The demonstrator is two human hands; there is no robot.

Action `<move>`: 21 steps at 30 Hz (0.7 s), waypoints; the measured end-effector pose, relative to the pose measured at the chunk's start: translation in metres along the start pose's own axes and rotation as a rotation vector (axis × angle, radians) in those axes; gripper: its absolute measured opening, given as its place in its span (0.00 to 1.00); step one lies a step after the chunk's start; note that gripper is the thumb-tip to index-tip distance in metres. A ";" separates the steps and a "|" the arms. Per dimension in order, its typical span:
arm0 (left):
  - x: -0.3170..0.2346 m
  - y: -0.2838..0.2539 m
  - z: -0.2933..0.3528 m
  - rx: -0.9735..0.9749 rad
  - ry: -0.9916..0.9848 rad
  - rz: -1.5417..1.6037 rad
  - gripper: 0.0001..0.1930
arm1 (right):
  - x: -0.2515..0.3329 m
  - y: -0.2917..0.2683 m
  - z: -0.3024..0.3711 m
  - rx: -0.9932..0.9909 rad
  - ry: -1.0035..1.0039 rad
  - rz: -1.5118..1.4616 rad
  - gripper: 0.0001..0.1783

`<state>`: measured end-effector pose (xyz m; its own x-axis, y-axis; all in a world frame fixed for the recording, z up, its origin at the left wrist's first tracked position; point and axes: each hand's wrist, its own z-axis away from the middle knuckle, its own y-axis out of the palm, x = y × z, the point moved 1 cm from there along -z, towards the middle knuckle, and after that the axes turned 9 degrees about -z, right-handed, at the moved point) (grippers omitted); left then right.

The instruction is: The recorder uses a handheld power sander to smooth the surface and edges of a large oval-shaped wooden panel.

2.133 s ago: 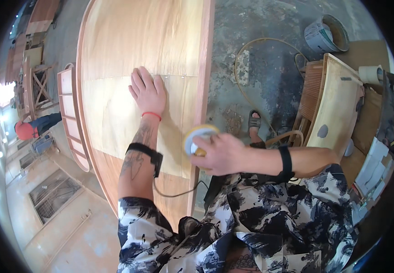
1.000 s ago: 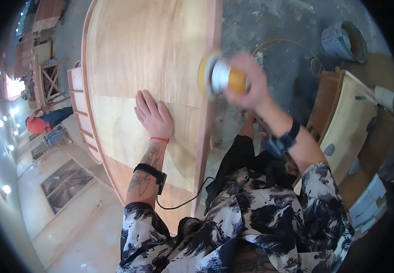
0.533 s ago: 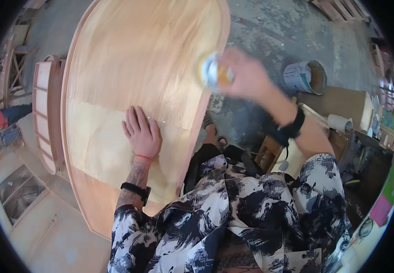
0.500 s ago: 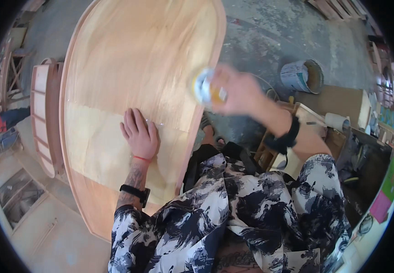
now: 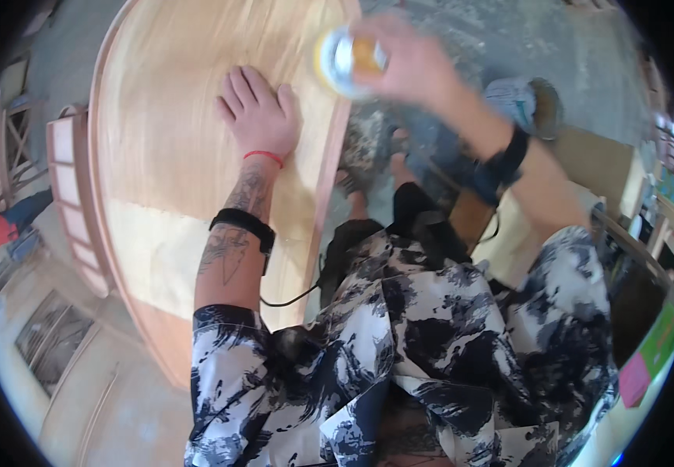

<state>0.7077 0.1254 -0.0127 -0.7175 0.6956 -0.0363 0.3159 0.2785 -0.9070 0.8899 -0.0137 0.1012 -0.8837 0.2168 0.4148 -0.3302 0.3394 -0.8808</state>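
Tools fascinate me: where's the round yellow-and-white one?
In the head view, top centre, the tool is in the right hand, near the right edge of the wooden panel.

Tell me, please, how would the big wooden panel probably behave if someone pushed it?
The wooden panel would probably stay stiff: its face shows no dip under the left hand. It may be heavy to shift, being far wider than that hand. Rolling looks unlikely, since its face is broad and flat.
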 end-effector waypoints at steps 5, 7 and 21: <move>0.018 -0.025 0.046 -0.101 0.041 0.043 0.34 | -0.008 -0.044 -0.028 -0.210 0.109 -0.427 0.26; 0.027 -0.027 0.057 -0.119 0.017 0.091 0.34 | -0.024 -0.028 -0.017 -0.244 0.188 -0.643 0.26; 0.080 -0.058 0.096 0.001 0.043 0.152 0.33 | 0.130 0.164 0.229 -0.046 -0.562 -0.648 0.22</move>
<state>0.5727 0.1016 -0.0035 -0.6341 0.7575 -0.1553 0.4182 0.1671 -0.8928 0.6446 -0.1392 -0.0415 -0.5626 -0.5145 0.6471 -0.8235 0.2793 -0.4939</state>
